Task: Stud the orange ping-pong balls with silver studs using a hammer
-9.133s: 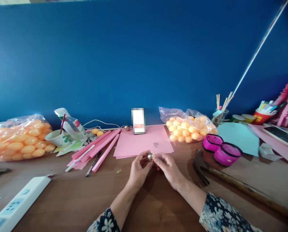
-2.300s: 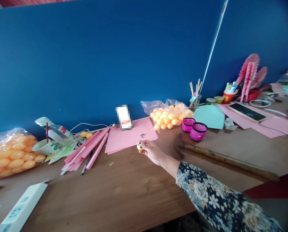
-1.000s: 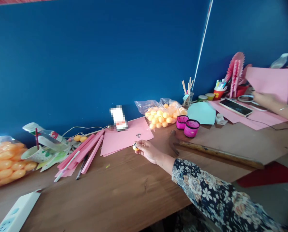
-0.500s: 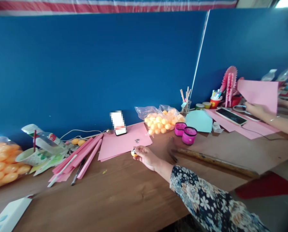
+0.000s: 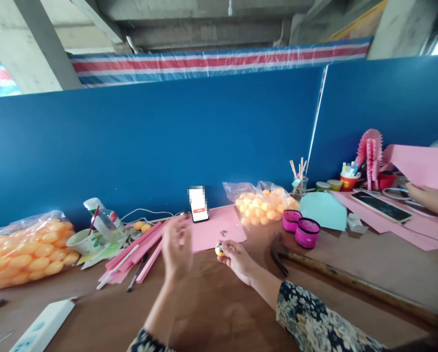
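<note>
My right hand (image 5: 241,264) pinches a small orange ball (image 5: 219,250) with dark and white marks on its upper side, just above the table near the pink paper's front edge. My left hand (image 5: 177,252) is raised to the left of the ball, blurred by motion, its fingers loosely apart and nothing visible in them. Behind the hands lie pink paper sheets (image 5: 207,237), with a few tiny dark bits (image 5: 223,233) on top. A phone (image 5: 199,204) with a lit screen stands upright at the sheets' back edge.
Bags of orange balls (image 5: 31,254) stand left and behind. Pink paper strips (image 5: 138,249), a paper cup (image 5: 81,242) and a power strip (image 5: 44,325) lie left. To the right are magenta rings (image 5: 307,232), a hammer (image 5: 332,274) and another person's hand (image 5: 429,198) at pink paper.
My left hand has come into view from below, left of the ball. My right hand still holds the ball. The view has tilted up, and the other person's pink paper has shifted right.
</note>
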Demonstrator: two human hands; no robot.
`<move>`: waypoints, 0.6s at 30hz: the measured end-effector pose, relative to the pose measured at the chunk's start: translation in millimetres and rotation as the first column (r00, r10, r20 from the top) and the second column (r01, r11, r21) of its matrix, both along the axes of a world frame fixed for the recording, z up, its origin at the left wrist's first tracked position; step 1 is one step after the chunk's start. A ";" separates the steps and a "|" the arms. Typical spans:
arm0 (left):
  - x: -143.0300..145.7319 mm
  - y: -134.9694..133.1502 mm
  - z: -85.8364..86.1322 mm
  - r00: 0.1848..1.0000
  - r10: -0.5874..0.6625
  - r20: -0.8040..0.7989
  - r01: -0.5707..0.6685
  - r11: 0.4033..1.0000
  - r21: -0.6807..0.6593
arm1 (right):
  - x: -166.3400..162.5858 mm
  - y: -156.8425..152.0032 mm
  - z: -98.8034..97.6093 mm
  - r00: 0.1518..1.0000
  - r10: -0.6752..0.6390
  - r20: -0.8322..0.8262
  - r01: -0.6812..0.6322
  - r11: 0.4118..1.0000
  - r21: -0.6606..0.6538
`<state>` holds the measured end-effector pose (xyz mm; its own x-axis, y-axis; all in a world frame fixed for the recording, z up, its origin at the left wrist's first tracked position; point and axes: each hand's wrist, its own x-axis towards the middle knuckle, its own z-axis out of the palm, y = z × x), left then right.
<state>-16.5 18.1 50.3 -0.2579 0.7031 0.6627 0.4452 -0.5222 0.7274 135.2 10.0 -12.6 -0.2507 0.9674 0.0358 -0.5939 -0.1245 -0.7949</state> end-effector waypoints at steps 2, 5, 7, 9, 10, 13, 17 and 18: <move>6.8 6.2 -14.4 0.995 -0.098 -0.020 0.095 0.988 -0.126 | 0.8 1.8 0.0 1.000 -0.007 -0.008 0.007 1.000 0.008; 15.1 12.2 -40.4 0.971 -0.239 0.028 0.236 0.923 -0.305 | 3.2 3.6 0.6 1.000 -0.012 -0.026 0.013 1.000 0.021; 17.4 12.4 -53.4 0.950 -0.307 0.052 0.305 0.889 -0.340 | 4.3 3.3 1.5 0.999 -0.008 -0.040 0.009 0.999 0.033; 17.4 9.5 -60.0 0.925 -0.377 0.053 0.370 0.855 -0.363 | 4.0 1.9 2.5 0.999 0.019 -0.045 -0.016 0.998 0.059; 17.0 7.2 -61.2 0.912 -0.407 0.042 0.392 0.841 -0.372 | 3.4 0.9 2.9 0.998 0.035 -0.042 -0.032 0.997 0.075; 15.1 -0.4 -60.3 0.890 -0.454 -0.029 0.411 0.831 -0.375 | 0.9 -1.7 2.8 0.998 0.059 -0.018 -0.057 0.992 0.110; 13.4 -5.5 -60.9 0.885 -0.463 -0.049 0.414 0.830 -0.375 | -0.7 -2.7 0.8 0.998 0.045 0.038 -0.048 0.994 0.098; 13.3 -5.7 -62.2 0.887 -0.461 -0.033 0.415 0.827 -0.378 | -0.6 -2.7 0.3 0.998 0.042 0.052 -0.046 0.994 0.095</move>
<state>-3.2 12.4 -11.9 0.1971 0.9136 0.3556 0.3249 -0.4031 0.8555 134.6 7.3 -12.3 -0.2967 0.9481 0.1139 -0.5486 -0.0716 -0.8330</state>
